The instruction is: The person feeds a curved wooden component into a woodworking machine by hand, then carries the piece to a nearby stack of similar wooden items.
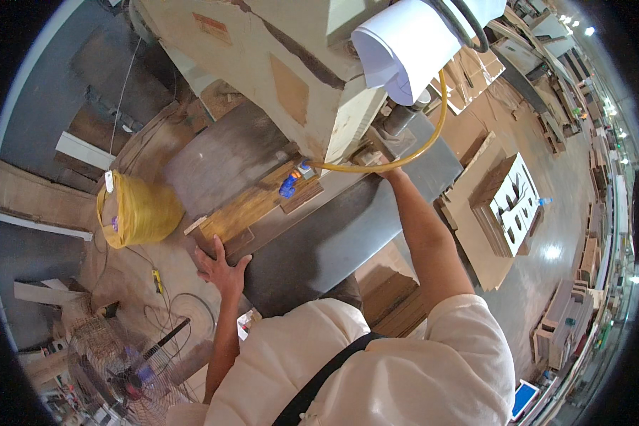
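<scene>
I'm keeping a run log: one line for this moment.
Left hand: spread at brown board; right hand: partly hidden; nearby: yellow hose

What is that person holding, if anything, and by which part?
The left hand rests spread at the left end of the brown board, with no closed grip visible. The right hand is partly hidden; whether it holds anything cannot be told.

Near the middle, a long brown board [268, 228] lies across a dark surface [312, 245], alongside a yellowish wooden strip [245, 209]. At eight o'clock the left hand [222, 268] spreads its fingers on the board's end; at two o'clock the right hand [389, 167], fingers partly hidden, reaches beside the pale machine [291, 78], which stands toward twelve. A yellow hose [437, 131] curves above that hand. A yellow-lined bin [153, 213] stands at nine, a white-topped stack [515, 202] at three.
</scene>
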The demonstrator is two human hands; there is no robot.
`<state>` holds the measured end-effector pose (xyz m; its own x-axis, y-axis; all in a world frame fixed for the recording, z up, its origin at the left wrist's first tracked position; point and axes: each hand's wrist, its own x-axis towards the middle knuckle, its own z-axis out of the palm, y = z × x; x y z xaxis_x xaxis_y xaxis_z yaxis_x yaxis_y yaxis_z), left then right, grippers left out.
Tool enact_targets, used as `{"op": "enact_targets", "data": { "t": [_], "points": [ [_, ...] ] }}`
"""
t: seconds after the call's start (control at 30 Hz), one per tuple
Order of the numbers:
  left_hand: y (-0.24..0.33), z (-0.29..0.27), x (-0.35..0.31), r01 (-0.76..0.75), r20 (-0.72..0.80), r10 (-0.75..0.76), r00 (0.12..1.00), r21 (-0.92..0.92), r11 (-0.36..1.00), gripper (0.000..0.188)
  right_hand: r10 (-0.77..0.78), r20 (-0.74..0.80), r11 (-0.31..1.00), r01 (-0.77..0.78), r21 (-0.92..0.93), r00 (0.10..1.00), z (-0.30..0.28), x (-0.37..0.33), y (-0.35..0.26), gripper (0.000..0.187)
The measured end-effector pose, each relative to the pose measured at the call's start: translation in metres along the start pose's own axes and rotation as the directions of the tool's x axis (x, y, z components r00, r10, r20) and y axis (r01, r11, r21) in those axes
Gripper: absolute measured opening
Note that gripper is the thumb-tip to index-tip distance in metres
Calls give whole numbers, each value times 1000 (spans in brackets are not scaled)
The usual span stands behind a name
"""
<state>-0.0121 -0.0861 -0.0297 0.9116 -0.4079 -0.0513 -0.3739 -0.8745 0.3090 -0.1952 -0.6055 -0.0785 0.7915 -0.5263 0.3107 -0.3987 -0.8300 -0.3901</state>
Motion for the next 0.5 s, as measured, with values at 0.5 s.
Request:
{"op": "enact_targets", "data": {
  "t": [0.5],
  "points": [
    [8, -16, 3, -75, -45, 70, 997, -120, 990, 106, 489, -83, 871, -490, 0, 868, -12, -65, -134, 96]
  ]
}}
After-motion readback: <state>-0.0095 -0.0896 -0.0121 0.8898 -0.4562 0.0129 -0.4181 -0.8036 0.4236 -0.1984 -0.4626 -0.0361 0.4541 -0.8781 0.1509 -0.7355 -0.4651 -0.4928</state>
